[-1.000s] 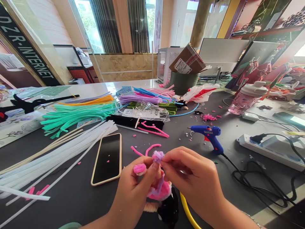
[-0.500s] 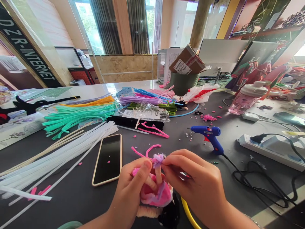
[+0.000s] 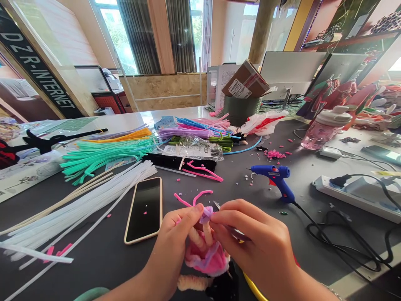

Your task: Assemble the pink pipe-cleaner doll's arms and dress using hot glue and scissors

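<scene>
Upside down between my hands is a fuzzy pipe-cleaner doll (image 3: 206, 257) with a pink skirt, cream legs and black hair at the bottom. My left hand (image 3: 171, 246) is closed, its thumb and fingers pinching the doll around one foot. With thumb and forefinger, my right hand (image 3: 260, 238) pinches the lilac shoe (image 3: 206, 214) on the other leg. A thin metal tool (image 3: 239, 235) lies under my right fingers, mostly hidden, so its kind is unclear. Bent pink pipe cleaners (image 3: 202, 193) lie just beyond my hands.
A blue hot glue gun (image 3: 275, 177) lies to the right, its cord running near a power strip (image 3: 354, 196). On the left are a phone (image 3: 144, 211) and white pipe cleaners (image 3: 94, 205), with green ones (image 3: 103, 156) behind. A pink bottle (image 3: 324, 129) stands back right.
The doll has shifted slightly down, and my left thumb has moved up beside the lilac shoe. The metal tool beneath my right hand shows more now.
</scene>
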Motion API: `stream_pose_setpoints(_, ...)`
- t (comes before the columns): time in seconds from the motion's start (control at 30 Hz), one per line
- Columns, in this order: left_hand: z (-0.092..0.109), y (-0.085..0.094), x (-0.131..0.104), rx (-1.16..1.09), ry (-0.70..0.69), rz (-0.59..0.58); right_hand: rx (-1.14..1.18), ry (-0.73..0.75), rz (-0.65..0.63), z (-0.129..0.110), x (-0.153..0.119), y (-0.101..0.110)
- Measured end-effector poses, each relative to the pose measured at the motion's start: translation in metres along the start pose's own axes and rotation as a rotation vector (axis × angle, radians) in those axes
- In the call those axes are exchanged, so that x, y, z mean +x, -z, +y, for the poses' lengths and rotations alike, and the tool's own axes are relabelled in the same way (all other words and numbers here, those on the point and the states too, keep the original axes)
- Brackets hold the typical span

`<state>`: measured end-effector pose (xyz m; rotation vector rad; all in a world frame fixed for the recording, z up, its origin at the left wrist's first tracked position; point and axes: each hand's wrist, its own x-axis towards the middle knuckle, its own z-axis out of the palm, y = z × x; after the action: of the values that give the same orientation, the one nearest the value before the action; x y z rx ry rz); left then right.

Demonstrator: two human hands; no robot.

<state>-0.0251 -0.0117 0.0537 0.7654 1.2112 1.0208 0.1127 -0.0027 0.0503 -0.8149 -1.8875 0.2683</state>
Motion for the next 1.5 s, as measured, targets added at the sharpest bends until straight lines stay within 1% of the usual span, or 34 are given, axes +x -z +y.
stream_pose_setpoints(0.1,0.002,-0.001,0.0,-0.021,0.014,0.007,0.038,-0.043,0.007,0.0,0.0,0.001)
stream_pose_setpoints(0.23,0.001,-0.001,0.002,-0.083,0.018,-0.044,0.132,-0.143,-0.017,0.001,-0.001,0.003)
stream_pose_setpoints(0.3,0.0,-0.001,0.003,-0.119,0.044,-0.067,0.187,-0.22,-0.042,0.003,-0.002,0.003)
stream_pose_setpoints(0.37,-0.001,0.0,0.005,-0.124,0.072,-0.058,0.251,-0.316,-0.074,0.005,-0.003,0.003)
stream_pose_setpoints(0.47,-0.002,0.001,0.007,-0.111,0.12,0.008,0.352,-0.484,-0.122,0.009,-0.003,0.002)
stream_pose_setpoints(0.57,-0.003,0.001,0.009,-0.155,0.196,0.054,0.433,-0.616,-0.132,0.013,-0.001,0.001)
stream_pose_setpoints(0.7,-0.004,0.002,0.011,-0.249,0.279,0.013,0.601,-0.716,-0.179,0.017,0.0,0.0)
stream_pose_setpoints(0.9,-0.004,0.004,0.015,-0.269,0.342,-0.008,0.649,-0.757,-0.205,0.021,0.0,-0.001)
stream_pose_setpoints(1.0,-0.003,0.005,0.016,-0.27,0.347,-0.023,0.666,-0.781,-0.215,0.022,0.0,-0.001)
stream_pose_setpoints(1.13,-0.003,0.005,0.016,-0.254,0.359,-0.027,0.743,-0.827,-0.224,0.025,0.0,-0.003)
stream_pose_setpoints(1.3,-0.003,0.008,0.017,-0.238,0.354,-0.057,0.784,-0.846,-0.237,0.028,0.001,-0.005)
stream_pose_setpoints(1.5,-0.003,0.007,0.017,-0.248,0.383,-0.004,0.81,-0.866,-0.246,0.03,0.003,-0.006)
